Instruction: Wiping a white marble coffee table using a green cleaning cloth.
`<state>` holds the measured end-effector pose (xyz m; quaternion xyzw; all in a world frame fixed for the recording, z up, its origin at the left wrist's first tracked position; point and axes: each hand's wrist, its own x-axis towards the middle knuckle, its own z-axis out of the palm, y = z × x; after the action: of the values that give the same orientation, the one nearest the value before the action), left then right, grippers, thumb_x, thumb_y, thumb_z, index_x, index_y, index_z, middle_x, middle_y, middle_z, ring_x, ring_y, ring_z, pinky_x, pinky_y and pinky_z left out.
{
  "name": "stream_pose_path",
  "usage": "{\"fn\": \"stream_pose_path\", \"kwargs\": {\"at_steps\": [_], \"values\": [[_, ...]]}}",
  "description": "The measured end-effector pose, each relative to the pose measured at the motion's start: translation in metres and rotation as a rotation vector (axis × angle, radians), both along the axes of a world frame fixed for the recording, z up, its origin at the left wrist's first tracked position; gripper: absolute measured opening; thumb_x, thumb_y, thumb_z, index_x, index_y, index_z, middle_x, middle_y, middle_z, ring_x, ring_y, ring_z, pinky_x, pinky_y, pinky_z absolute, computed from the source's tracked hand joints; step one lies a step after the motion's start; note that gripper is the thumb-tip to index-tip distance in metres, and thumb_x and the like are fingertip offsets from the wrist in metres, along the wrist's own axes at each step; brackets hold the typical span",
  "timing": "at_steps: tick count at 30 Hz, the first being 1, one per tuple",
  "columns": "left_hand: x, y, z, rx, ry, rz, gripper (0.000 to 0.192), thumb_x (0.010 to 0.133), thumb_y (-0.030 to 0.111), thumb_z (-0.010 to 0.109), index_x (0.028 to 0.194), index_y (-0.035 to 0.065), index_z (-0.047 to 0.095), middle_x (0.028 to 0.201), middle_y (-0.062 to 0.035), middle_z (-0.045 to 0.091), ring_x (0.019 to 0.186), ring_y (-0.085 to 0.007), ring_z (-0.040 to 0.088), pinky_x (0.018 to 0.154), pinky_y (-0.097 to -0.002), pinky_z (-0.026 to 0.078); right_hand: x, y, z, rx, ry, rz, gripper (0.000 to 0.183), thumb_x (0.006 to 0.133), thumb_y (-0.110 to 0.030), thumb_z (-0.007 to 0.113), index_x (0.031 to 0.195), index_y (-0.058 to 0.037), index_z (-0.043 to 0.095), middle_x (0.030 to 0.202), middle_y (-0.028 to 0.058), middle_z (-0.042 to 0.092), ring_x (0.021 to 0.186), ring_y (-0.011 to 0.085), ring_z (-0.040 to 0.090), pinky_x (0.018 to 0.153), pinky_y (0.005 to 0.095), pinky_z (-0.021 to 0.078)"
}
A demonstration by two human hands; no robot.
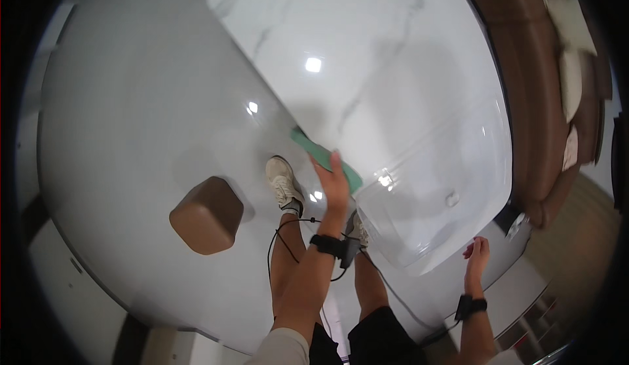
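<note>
My left hand (335, 183) grips a flat green cloth (319, 154) along the edge of a glossy white marble-patterned table (304, 26). The thumb lies on the table side of the cloth, which hangs along the edge at both ends of the hand. My right hand (476, 253) is off the table's near right corner, its fingers loosely curled and nothing visible in it. A clear, sheet-like plastic piece (422, 217) covers the near right part of the tabletop; its exact shape is hard to tell. Both wrists wear black straps with small devices.
A brown stool (209, 215) stands on the pale floor to the left. Black cables (388, 286) loop around my legs and toward my right wrist. Beyond the table's right side is a brown sofa (526, 94) with pale cushions (570, 85). My shoes (282, 180) are close to the table.
</note>
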<state>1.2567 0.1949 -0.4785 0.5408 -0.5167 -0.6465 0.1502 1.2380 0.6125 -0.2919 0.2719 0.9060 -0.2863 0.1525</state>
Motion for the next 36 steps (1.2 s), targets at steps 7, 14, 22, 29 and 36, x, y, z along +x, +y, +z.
{"fn": "stream_pose_path", "kwargs": {"at_steps": [7, 14, 22, 29, 36], "values": [[-0.068, -0.093, -0.022, -0.276, -0.003, 0.078, 0.067, 0.101, 0.033, 0.056, 0.145, -0.012, 0.034, 0.14, -0.0341, 0.046, 0.129, -0.0461, 0.046, 0.109, -0.0462, 0.035, -0.079, -0.302, 0.054, -0.464, 0.057, 0.261, 0.016, 0.102, -0.013, 0.053, 0.111, -0.0007, 0.057, 0.083, 0.0055, 0.059, 0.071, 0.0135, 0.058, 0.065, 0.0278, 0.0493], [-0.133, -0.264, -0.009, -0.285, 0.166, 0.064, 0.07, 0.099, 0.035, 0.058, 0.145, -0.0127, 0.034, 0.138, -0.0359, 0.047, 0.129, -0.0471, 0.045, 0.11, -0.0471, 0.035, -0.141, -0.471, 0.023, -0.56, 0.01, 0.619, 0.02, 0.1, -0.01, 0.056, 0.116, 0.002, 0.057, 0.093, 0.0064, 0.062, 0.082, 0.0138, 0.06, 0.074, 0.028, 0.0506], [-0.105, -0.217, 0.007, 0.118, 0.438, 0.19, 0.069, 0.104, 0.04, 0.046, 0.153, -0.0038, 0.026, 0.154, -0.0277, 0.033, 0.142, -0.0377, 0.034, 0.118, -0.0415, 0.025, -0.247, -0.595, -0.121, -0.039, 0.412, 1.409, 0.058, 0.101, -0.027, 0.052, 0.151, -0.0029, 0.035, 0.159, 0.0208, 0.029, 0.147, 0.0399, 0.025, 0.12, 0.0492, 0.0186], [-0.162, -0.326, -0.001, -0.386, 0.216, -0.033, 0.068, 0.106, 0.049, 0.033, 0.155, 0.0019, 0.027, 0.158, -0.0213, 0.03, 0.145, -0.0343, 0.031, 0.118, -0.0401, 0.025, -0.229, -0.611, -0.154, 0.238, 0.544, 1.455, 0.065, 0.099, -0.032, 0.045, 0.155, -0.0024, 0.028, 0.161, 0.0225, 0.023, 0.149, 0.0416, 0.02, 0.12, 0.0541, 0.0103], [-0.177, -0.379, -0.067, -0.009, 0.449, 0.212, 0.061, 0.106, 0.048, 0.035, 0.145, 0.0021, 0.047, 0.148, -0.0227, 0.045, 0.138, -0.037, 0.04, 0.114, -0.0403, 0.031, -0.228, -0.612, -0.154, 0.234, 0.51, 1.476, 0.067, 0.099, -0.033, 0.041, 0.155, 0.0007, 0.026, 0.161, 0.0239, 0.022, 0.149, 0.0424, 0.019, 0.119, 0.0558, 0.0095]]}}
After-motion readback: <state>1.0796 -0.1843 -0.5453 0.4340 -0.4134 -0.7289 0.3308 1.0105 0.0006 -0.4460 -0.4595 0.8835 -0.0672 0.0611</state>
